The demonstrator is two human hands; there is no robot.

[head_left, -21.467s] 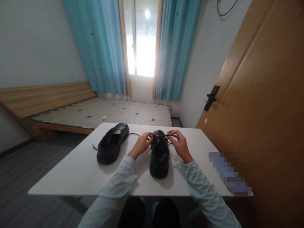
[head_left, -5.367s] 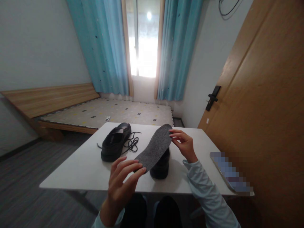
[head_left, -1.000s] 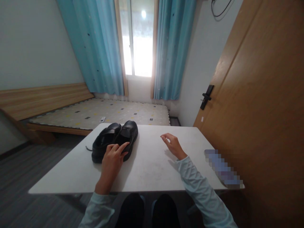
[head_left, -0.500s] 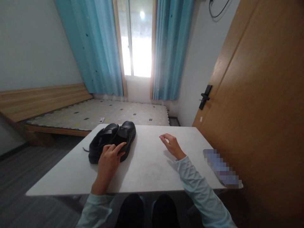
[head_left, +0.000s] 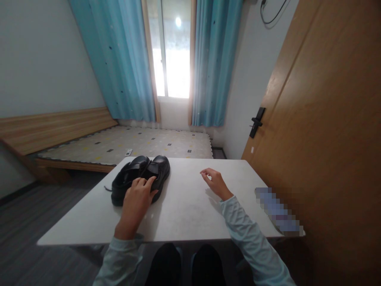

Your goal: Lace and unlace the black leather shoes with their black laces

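Two black shoes are noted at the left hand (head_left: 138, 198), both set on the white table (head_left: 184, 218) with toes pointed away from the person. The heel area of the inner shoe (head_left: 160, 172) is covered by the left hand, its fingers bent and its thumb placed by the near side. Whether the heel is firmly gripped cannot be told. The outer shoe (head_left: 122, 184) is positioned just beyond the left hand, close beside the inner shoe, with a dark lace end (head_left: 107, 188) extended from its outer side.

The right hand (head_left: 214, 182) is held over the table, well apart from the shoes. Its thumb and fingers are curved and drawn to a narrow pinch; contact between the tips cannot be confirmed.

A blue item (head_left: 276, 210) is found to the right of the right hand, at the table's edge; its surface is pixelated and any print is unreadable. Farther right, the wooden door (head_left: 321, 119) is fitted with a black handle (head_left: 257, 122) and a small white tag (head_left: 252, 149), too small to be read.

Beyond the left hand, a small white device (head_left: 128, 152) is seen on the patterned mattress (head_left: 149, 139).
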